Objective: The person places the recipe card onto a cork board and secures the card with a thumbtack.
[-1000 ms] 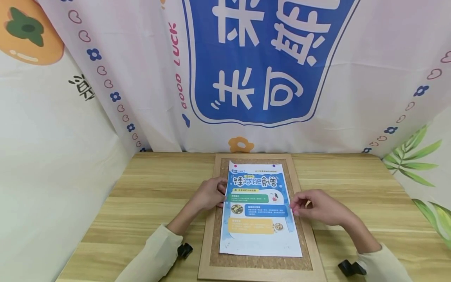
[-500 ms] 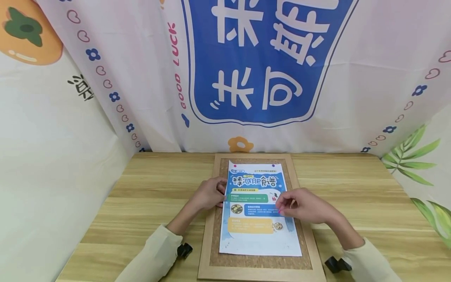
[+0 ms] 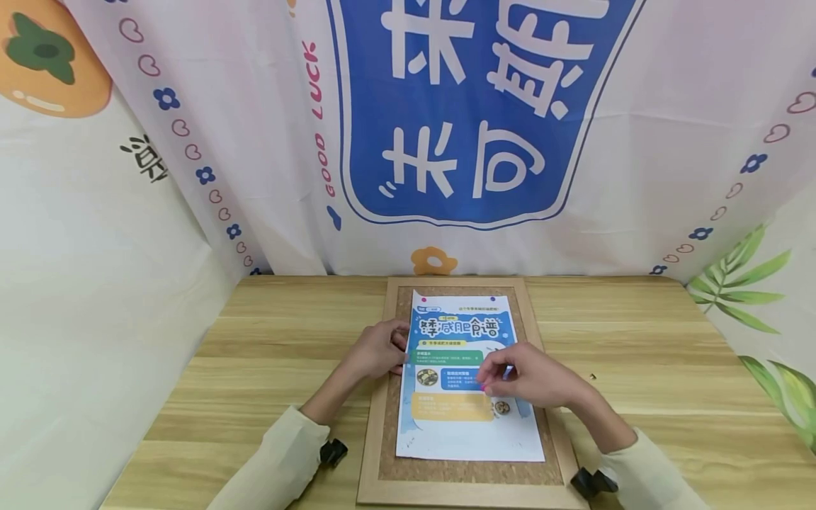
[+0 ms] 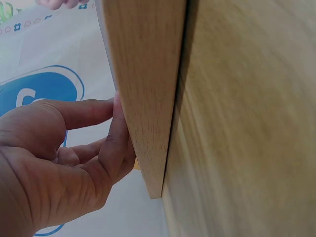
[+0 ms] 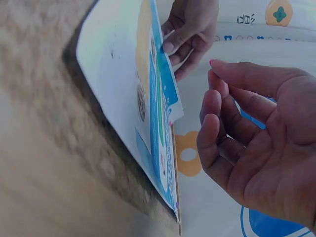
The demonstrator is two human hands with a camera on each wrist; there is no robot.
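Observation:
A printed paper sheet (image 3: 472,439) with blue, green and orange panels lies on a wood-framed cork board (image 3: 472,472). A pink pushpin (image 3: 423,299) and a dark purple pushpin (image 3: 493,299) sit at its top corners. At the sheet's left edge, my left hand (image 3: 380,348) pinches the paper between thumb and fingers, its knuckles over the frame. My right hand (image 3: 532,375) hovers over the middle right of the sheet. Between its thumb and index finger it pinches a small pink pushpin (image 5: 212,62), mostly hidden by the fingertips; the other fingers are curled.
The board rests on a wood-grain table (image 3: 274,319). A tiny brassy object (image 3: 593,376) lies on the table right of the board. Behind stands a printed curtain (image 3: 280,212) with a large blue badge. Each sleeve carries a black wrist mount (image 3: 333,453).
My right hand has moved left from the sheet's right edge to over its printed panels, still pinching the pink pushpin. The tiny brassy object has come into view. My left hand has stayed put.

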